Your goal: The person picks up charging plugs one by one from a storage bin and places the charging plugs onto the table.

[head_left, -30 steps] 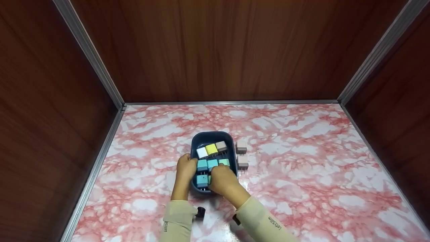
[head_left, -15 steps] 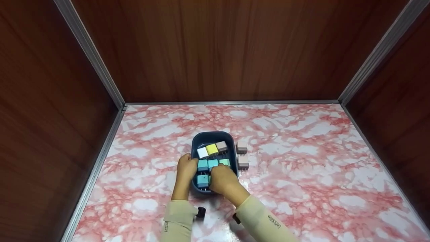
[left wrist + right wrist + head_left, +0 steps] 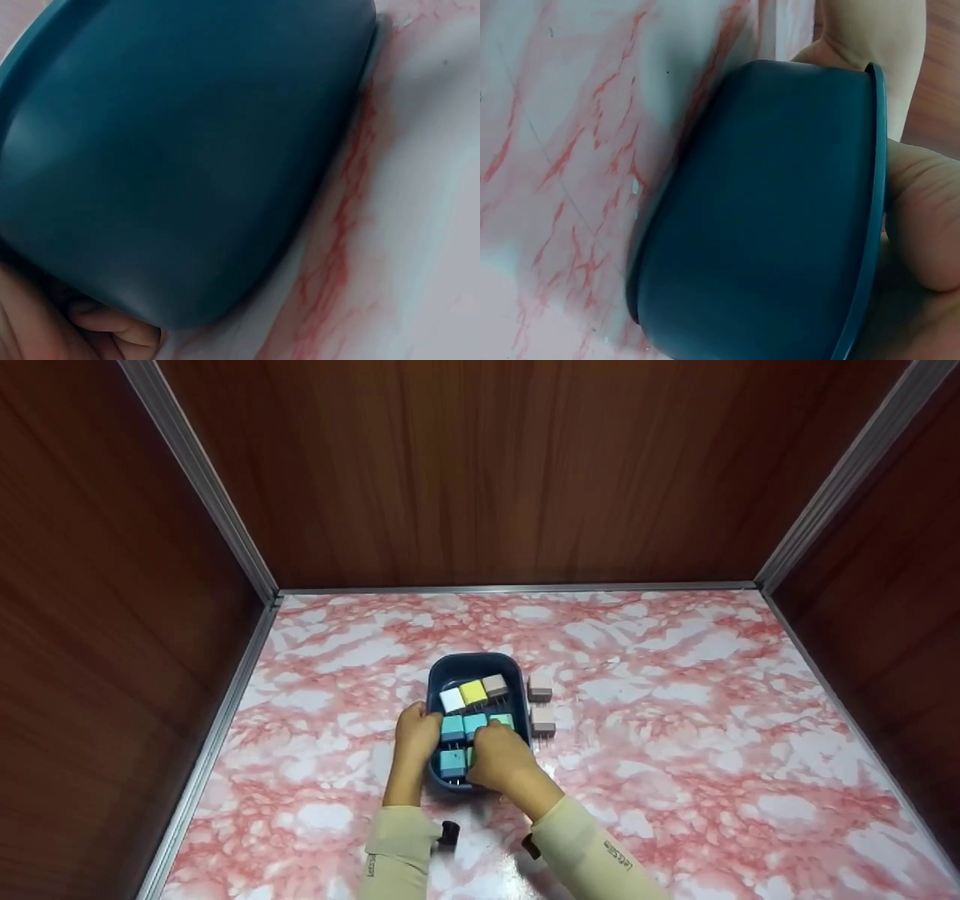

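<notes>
A dark blue plastic bin (image 3: 472, 663) stands on the marbled surface. My left hand (image 3: 416, 735) grips its left side, thumb over the rim; curled fingers (image 3: 120, 330) show against its outer wall in the left wrist view. Cube-shaped charger plugs with metal prongs lie inside: a white plug (image 3: 451, 700), a yellow plug (image 3: 473, 691), a beige plug (image 3: 494, 685), several turquoise plugs (image 3: 452, 763) and a light green plug (image 3: 502, 721). My right hand (image 3: 504, 761) reaches over the near right rim and holds another green plug (image 3: 470, 757), mostly hidden beneath its fingers.
Outside the bin's right wall are two beige plugs, a farther beige plug (image 3: 539, 688) and a nearer beige plug (image 3: 542, 721). Brown wood-look panels (image 3: 480, 472) with metal edging enclose the surface at the back and both sides.
My right hand and forearm have shifted very slightly to the right within the bin. My left hand, the bin and the other plugs look the same.
</notes>
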{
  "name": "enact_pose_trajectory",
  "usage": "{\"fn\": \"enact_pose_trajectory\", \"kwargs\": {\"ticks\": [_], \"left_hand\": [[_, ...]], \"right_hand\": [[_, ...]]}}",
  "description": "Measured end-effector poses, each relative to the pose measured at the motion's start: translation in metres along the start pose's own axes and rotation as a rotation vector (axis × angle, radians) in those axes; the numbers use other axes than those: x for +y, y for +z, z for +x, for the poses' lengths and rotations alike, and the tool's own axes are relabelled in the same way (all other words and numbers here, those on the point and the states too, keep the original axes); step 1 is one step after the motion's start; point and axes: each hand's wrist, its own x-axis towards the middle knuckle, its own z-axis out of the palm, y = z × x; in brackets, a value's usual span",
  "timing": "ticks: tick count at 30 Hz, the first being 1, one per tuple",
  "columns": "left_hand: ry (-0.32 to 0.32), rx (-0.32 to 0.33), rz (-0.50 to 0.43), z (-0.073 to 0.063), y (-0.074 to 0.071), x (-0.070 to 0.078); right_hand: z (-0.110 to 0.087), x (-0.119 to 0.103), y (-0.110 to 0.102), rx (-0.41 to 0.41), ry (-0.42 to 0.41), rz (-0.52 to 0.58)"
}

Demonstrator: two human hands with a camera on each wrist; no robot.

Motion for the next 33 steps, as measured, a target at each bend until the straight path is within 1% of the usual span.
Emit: {"fn": "enact_pose_trajectory", "kwargs": {"ticks": [5,11,22,29,33], "left_hand": [[0.002,0.006,-0.017,-0.001,0.001,-0.001],[0.010,0.007,-0.008,-0.001,0.001,-0.001],[-0.004,0.000,-0.028,-0.001,0.000,-0.001],[-0.002,0.002,-0.016,0.000,0.001,-0.002],[0.002,0.000,-0.031,-0.001,0.001,-0.001]], "right_hand": [[-0.002,-0.002,-0.007,-0.014,0.019,0.044],[-0.004,-0.001,-0.014,-0.026,0.026,0.076],[-0.008,0.008,-0.018,0.019,-0.017,0.094],[-0.012,0.013,-0.022,0.053,-0.041,0.135],[-0.015,0.016,-0.025,0.063,-0.043,0.161]]}}
